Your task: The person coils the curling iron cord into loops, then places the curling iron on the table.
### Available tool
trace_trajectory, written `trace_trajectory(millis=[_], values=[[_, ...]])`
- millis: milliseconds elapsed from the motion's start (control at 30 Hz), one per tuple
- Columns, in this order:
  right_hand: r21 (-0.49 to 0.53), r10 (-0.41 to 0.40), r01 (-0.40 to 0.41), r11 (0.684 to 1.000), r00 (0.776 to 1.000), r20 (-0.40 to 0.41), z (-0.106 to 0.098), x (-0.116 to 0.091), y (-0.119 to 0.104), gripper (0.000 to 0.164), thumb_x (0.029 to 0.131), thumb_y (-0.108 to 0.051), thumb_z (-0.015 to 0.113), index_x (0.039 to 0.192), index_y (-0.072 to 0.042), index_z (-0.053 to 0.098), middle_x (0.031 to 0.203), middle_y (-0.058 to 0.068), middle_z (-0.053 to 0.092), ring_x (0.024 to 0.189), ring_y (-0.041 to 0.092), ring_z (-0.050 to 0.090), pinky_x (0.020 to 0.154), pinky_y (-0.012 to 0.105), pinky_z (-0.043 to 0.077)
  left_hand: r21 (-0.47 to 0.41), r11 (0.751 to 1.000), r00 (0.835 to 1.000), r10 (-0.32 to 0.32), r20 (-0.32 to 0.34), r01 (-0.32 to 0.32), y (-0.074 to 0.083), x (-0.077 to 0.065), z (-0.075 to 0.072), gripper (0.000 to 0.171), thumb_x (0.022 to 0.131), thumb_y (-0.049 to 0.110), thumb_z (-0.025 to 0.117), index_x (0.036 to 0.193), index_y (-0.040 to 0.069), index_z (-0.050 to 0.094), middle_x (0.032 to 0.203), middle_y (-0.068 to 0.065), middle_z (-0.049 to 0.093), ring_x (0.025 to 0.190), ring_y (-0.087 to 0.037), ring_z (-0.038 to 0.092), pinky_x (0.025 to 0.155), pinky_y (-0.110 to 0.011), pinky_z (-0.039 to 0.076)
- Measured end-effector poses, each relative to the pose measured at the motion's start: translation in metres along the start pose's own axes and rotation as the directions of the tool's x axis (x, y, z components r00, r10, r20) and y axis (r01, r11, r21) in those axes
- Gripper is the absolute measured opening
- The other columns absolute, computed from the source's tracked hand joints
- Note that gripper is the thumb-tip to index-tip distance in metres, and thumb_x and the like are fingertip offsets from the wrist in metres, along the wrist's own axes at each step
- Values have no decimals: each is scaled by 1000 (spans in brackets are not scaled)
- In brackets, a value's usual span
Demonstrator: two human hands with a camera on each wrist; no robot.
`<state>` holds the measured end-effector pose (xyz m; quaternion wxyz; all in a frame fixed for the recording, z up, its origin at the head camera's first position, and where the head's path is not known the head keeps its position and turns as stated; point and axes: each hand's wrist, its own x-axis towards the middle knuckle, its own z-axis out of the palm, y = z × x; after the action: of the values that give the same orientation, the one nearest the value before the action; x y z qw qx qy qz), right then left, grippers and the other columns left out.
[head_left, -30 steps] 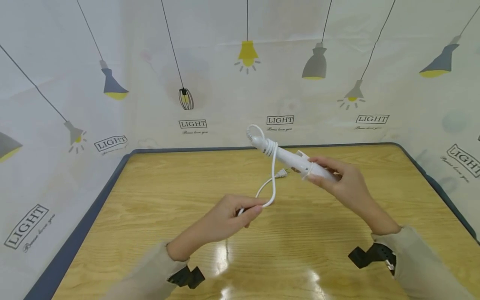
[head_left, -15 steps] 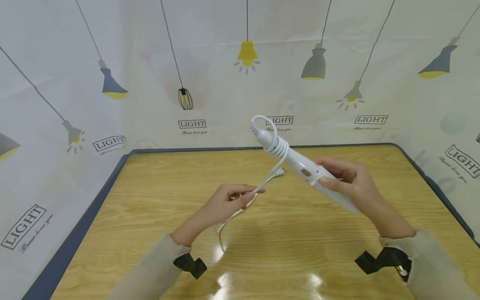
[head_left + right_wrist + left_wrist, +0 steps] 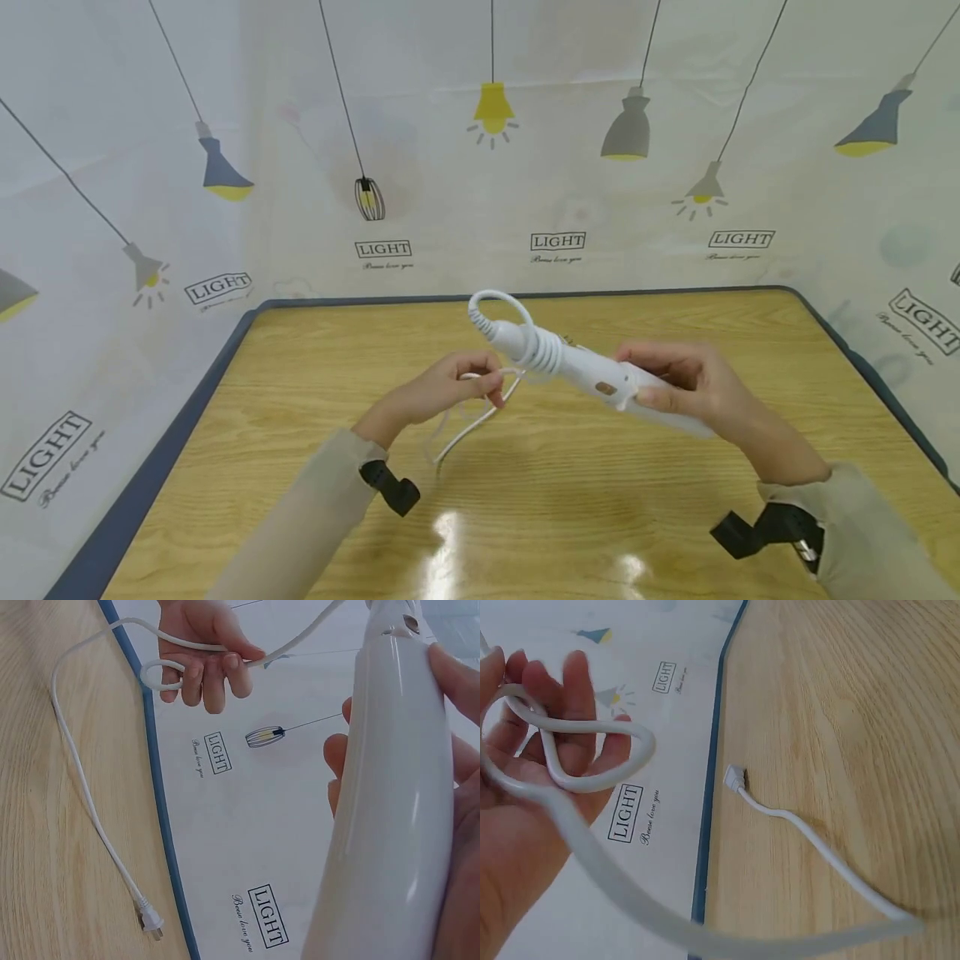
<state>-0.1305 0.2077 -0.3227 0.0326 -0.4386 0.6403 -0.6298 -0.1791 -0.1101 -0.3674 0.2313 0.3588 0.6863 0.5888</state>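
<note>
Left hand (image 3: 450, 392) of mine is pinching a loop of the thin white power cord (image 3: 592, 742), fingers curled round it, right beside the coils. Compared with a second ago it's come up closer to the wand and there's another turn on, so I'd say the wrapping is well along. Right hand (image 3: 686, 387) grips the smooth white plastic curling wand (image 3: 600, 385) by its handle, above the light wooden table (image 3: 600, 517), where the plug (image 3: 150, 924) end lies slack
</note>
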Motion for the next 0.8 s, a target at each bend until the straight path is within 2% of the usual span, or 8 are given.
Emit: trace_trajectory(millis=[67, 167, 267, 400, 500, 633, 733, 800], values=[[9, -38, 38, 999, 998, 48, -1, 1, 1, 37, 81, 15, 51, 117, 6, 57, 104, 12, 64, 75, 17, 60, 58, 30, 50, -14, 999, 999, -47, -26, 47, -1, 2, -3, 39, 93, 34, 55, 94, -5, 55, 83, -5, 58, 80, -19, 58, 77, -38, 48], [-8, -31, 32, 999, 994, 104, -1, 0, -1, 36, 82, 12, 56, 118, 6, 57, 107, 10, 64, 75, 17, 60, 58, 29, 50, -47, 995, 992, -93, -81, 89, -2, 4, -8, 15, 89, 13, 58, 85, -2, 59, 74, 0, 56, 64, -11, 52, 63, -30, 47], [-58, 31, -23, 998, 990, 134, 0, -2, -3, 36, 81, 8, 60, 117, 2, 59, 108, 5, 64, 75, 15, 60, 60, 29, 50, -45, 997, 993, -74, -97, 70, -2, 6, -15, 9, 83, -3, 54, 77, -4, 60, 67, 0, 55, 56, -9, 46, 55, -25, 40], [-103, 114, -97, 990, 977, 179, 1, -4, -6, 35, 81, 6, 63, 115, -2, 61, 105, 3, 64, 73, 14, 60, 59, 29, 51, -9, 999, 997, -45, -66, 44, 6, 4, -20, 19, 85, 11, 62, 75, -6, 62, 64, -1, 54, 50, -11, 40, 49, -25, 37], [-136, 162, -134, 982, 961, 226, 2, -2, -6, 35, 80, 7, 63, 113, -4, 62, 104, 5, 65, 73, 15, 60, 57, 31, 51, 15, 996, 995, -83, -60, 84, 15, 1, -23, 22, 82, 23, 68, 74, 3, 67, 61, 0, 49, 44, -10, 31, 43, -25, 29], [-207, 225, -171, 963, 935, 274, 2, 1, -7, 34, 80, 3, 65, 113, -7, 64, 103, 6, 65, 74, 15, 59, 58, 31, 51, 65, 989, 987, -128, -94, 134, 25, -2, -24, 16, 78, 25, 73, 74, 10, 71, 60, 2, 49, 43, -8, 24, 41, -24, 23], [-297, 267, -178, 938, 917, 295, 3, 2, -7, 31, 81, -4, 68, 112, -9, 64, 102, 4, 65, 74, 13, 58, 58, 29, 50, 129, 980, 983, -135, -123, 151, 32, -2, -22, 12, 77, 19, 73, 75, 7, 72, 65, 0, 58, 47, -8, 34, 45, -22, 31], [-391, 305, -177, 903, 906, 294, 4, 3, -6, 30, 82, -13, 69, 111, -12, 65, 100, 1, 65, 73, 10, 57, 57, 27, 49, 187, 970, 983, -135, -128, 157, 38, -2, -20, 11, 76, 17, 74, 76, 6, 73, 70, -1, 64, 53, -9, 45, 51, -24, 39]])
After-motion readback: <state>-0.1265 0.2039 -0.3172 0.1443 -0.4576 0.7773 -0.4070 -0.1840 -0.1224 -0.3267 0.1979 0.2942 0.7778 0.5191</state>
